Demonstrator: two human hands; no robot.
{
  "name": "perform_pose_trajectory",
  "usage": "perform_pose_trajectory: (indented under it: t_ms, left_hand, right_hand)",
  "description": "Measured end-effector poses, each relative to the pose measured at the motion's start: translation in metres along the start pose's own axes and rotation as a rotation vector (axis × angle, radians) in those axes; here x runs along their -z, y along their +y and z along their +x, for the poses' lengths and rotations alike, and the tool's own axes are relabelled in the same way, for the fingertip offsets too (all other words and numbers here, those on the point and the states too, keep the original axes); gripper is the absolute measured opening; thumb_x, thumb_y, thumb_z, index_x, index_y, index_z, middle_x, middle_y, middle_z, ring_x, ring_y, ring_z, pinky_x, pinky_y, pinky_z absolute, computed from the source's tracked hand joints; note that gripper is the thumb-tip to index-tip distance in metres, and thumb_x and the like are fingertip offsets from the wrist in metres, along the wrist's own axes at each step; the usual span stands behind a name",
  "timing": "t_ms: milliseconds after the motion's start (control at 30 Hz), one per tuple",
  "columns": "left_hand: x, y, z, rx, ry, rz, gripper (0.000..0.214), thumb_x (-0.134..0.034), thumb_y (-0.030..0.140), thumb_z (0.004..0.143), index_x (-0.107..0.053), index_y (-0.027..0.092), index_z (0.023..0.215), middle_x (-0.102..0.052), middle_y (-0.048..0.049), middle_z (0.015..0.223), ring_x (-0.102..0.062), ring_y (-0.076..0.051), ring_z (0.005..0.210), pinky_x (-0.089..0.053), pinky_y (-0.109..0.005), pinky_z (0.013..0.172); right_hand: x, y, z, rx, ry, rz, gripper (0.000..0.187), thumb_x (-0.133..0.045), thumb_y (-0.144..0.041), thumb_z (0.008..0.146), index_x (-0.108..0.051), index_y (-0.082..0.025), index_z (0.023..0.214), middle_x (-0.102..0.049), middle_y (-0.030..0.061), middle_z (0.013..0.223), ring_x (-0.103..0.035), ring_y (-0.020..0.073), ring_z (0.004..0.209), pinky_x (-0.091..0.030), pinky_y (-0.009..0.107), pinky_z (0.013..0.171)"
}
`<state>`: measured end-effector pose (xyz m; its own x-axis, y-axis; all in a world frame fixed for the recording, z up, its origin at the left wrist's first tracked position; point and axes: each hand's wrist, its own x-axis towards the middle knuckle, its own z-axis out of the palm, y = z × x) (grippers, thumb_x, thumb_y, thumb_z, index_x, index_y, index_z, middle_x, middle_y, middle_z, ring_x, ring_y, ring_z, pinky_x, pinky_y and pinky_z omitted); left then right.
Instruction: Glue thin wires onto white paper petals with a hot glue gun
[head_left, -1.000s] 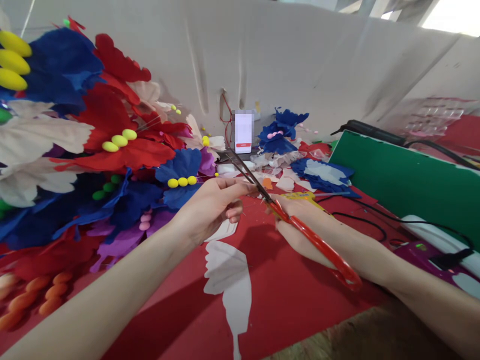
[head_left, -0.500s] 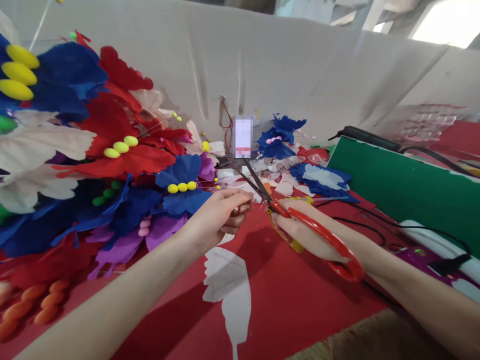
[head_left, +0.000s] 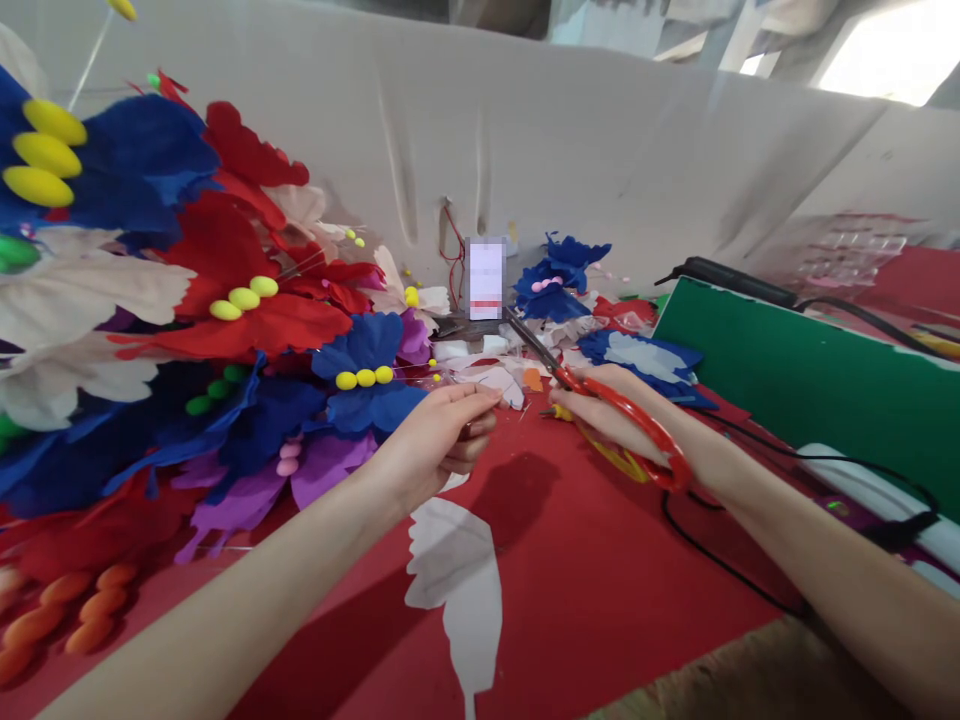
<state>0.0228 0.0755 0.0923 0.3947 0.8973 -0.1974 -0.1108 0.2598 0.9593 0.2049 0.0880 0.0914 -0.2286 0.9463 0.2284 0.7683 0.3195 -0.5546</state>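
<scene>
Holding scissors point(head_left: 636, 409) in right hand point(head_left: 609, 420), apparently at positioning step; left hand point(head_left: 454, 430) pinched narrow, cannot tell on what; white cutout point(head_left: 472, 575) wearer-side of left hand; cutting would call for blades point(head_left: 534, 342) meeting left fingertips point(head_left: 487, 399)

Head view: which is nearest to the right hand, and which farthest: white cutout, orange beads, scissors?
1. Scissors: held in the right hand.
2. White cutout: lying to that hand's left, nearer the wearer.
3. Orange beads: farthest, at the picture's lower left.
</scene>
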Motion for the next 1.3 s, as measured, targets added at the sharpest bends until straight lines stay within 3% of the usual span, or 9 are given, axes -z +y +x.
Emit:
perform_pose_trajectory:
  t_ms: [133, 267, 500, 667, 867, 967, 1000, 1100, 1300]
  left_hand:
    - [-0.002, -0.007, 0.000, -0.002, -0.011, 0.010, 0.030, -0.041, 0.016, 0.084, -0.036, 0.018, 0.055, -0.024, 0.0101, 0.040, -0.011, -0.002, 0.031, -0.007, -0.012, 0.029]
    - [-0.006, -0.011, -0.001, -0.014, -0.022, 0.036, 0.021, -0.042, 0.016, 0.082, -0.044, 0.017, 0.061, -0.022, 0.0105, 0.042, -0.012, -0.003, 0.033, -0.008, -0.013, 0.032]
    - [-0.007, 0.004, -0.017, -0.103, 0.060, 0.064, 0.009, -0.039, 0.012, 0.080, -0.047, 0.016, 0.081, -0.042, 0.0070, 0.049, -0.027, -0.005, 0.038, -0.020, -0.015, 0.038]
    - [-0.001, -0.007, -0.025, -0.095, 0.128, 0.127, 0.014, -0.044, 0.015, 0.079, -0.043, 0.015, 0.093, -0.054, 0.0045, 0.054, -0.043, -0.008, 0.049, -0.034, -0.019, 0.050]
    - [0.008, -0.029, -0.032, -0.034, 0.152, 0.150, 0.024, -0.045, 0.018, 0.076, -0.040, 0.014, 0.099, -0.054, 0.0058, 0.051, -0.044, -0.010, 0.050, -0.034, -0.022, 0.054]
    - [0.011, -0.038, -0.041, -0.011, 0.149, 0.162, 0.031, -0.048, 0.021, 0.074, -0.041, 0.013, 0.103, -0.055, 0.0055, 0.050, -0.044, -0.011, 0.050, -0.033, -0.023, 0.054]
    - [0.012, -0.041, -0.044, -0.006, 0.146, 0.167, 0.034, -0.048, 0.023, 0.073, -0.041, 0.013, 0.105, -0.055, 0.0052, 0.050, -0.045, -0.012, 0.051, -0.033, -0.024, 0.054]
    - [0.014, -0.051, -0.053, 0.007, 0.094, 0.173, 0.044, -0.049, 0.027, 0.071, -0.038, 0.013, 0.112, -0.057, 0.0045, 0.052, -0.046, -0.013, 0.053, -0.033, -0.025, 0.055]
    - [0.010, -0.062, -0.062, 0.061, -0.019, 0.156, 0.067, -0.050, 0.031, 0.067, -0.023, 0.009, 0.124, -0.059, 0.0042, 0.053, -0.047, -0.014, 0.053, -0.033, -0.027, 0.056]
  right_hand:
    - [0.013, 0.014, 0.013, 0.011, 0.065, -0.254, 0.019, -0.051, -0.033, 0.076, -0.059, -0.016, 0.076, -0.062, 0.0063, 0.070, -0.059, 0.0199, 0.068, -0.038, 0.026, 0.059]
    - [0.019, 0.035, 0.035, 0.039, 0.027, -0.397, 0.028, -0.048, -0.018, 0.076, -0.059, -0.015, 0.102, -0.063, 0.0093, 0.102, -0.058, 0.0215, 0.088, -0.041, 0.026, 0.071]
    - [0.002, 0.071, 0.083, 0.043, -0.228, -0.530, 0.025, -0.050, -0.031, 0.085, -0.056, -0.013, 0.101, -0.058, 0.0063, 0.100, -0.056, 0.0152, 0.088, -0.047, 0.036, 0.078]
    - [-0.008, 0.074, 0.095, 0.046, -0.249, -0.506, 0.029, -0.051, -0.033, 0.085, -0.054, -0.014, 0.107, -0.056, 0.0068, 0.106, -0.056, 0.0161, 0.093, -0.048, 0.036, 0.079]
    - [-0.013, 0.012, 0.055, 0.180, -0.080, -0.333, 0.023, -0.043, -0.015, 0.086, -0.059, -0.013, 0.103, -0.062, 0.0068, 0.101, -0.056, 0.0125, 0.091, -0.043, 0.029, 0.084]
    - [-0.021, -0.020, 0.012, 0.375, -0.083, -0.213, 0.021, -0.043, -0.015, 0.086, -0.062, -0.017, 0.096, -0.063, 0.0015, 0.101, -0.053, 0.0084, 0.095, -0.040, 0.021, 0.087]
    - [-0.025, -0.025, -0.002, 0.556, -0.101, -0.121, 0.019, -0.045, -0.016, 0.085, -0.063, -0.016, 0.093, -0.064, 0.0027, 0.096, -0.054, 0.0098, 0.092, -0.040, 0.023, 0.085]
    - [-0.038, -0.028, -0.036, 0.840, -0.066, -0.078, 0.021, -0.043, -0.017, 0.087, -0.063, -0.014, 0.091, -0.065, 0.0044, 0.089, -0.052, 0.0134, 0.087, -0.040, 0.029, 0.081]
    - [-0.054, -0.019, -0.057, 0.919, -0.026, -0.130, 0.022, -0.042, -0.012, 0.085, -0.061, -0.014, 0.076, -0.064, 0.0029, 0.078, -0.051, 0.0131, 0.076, -0.038, 0.028, 0.071]
